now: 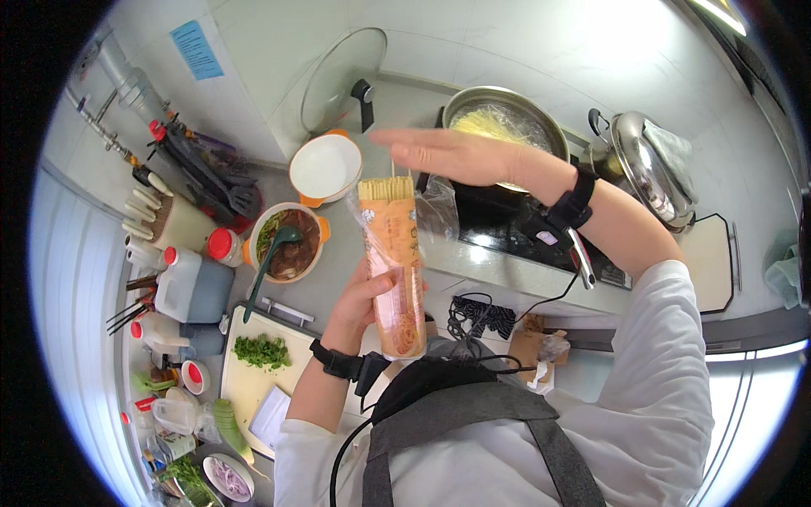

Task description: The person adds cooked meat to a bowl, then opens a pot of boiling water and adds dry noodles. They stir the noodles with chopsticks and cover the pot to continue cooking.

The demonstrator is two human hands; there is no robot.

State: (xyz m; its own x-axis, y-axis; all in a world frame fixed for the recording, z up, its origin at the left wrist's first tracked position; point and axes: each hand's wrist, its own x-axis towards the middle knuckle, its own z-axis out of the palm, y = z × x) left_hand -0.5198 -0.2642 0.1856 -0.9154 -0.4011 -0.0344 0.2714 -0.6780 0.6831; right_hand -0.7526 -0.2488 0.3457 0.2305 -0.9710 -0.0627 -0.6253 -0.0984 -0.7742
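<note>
Holding a packet of long dry noodles (393, 245) near the middle of the view, the left hand (358, 297) is clamped around its lower half, thumb across the front and the other fingers mostly hidden. The packet stands lengthwise, its open end toward twelve o'clock, with noodle tips showing and a few strands poking out further. Just beyond that end, the right hand (456, 157) lies flat, fingers straight and held together, pointing toward nine o'clock; whether it touches the strands I cannot tell.

From the packet, a steel pan (555, 127) with yellow noodles (490, 121) sits between one and two o'clock, and a shiny lidded pot (646, 160) at two. A white bowl (325, 167) is at eleven, a glass lid (338, 72) leaning on the wall beyond it. Between nine and ten, another bowl (318, 253) holds brown food and a green ladle (263, 275). At eight, chopped greens (263, 351) lie on a cutting board (291, 336).
</note>
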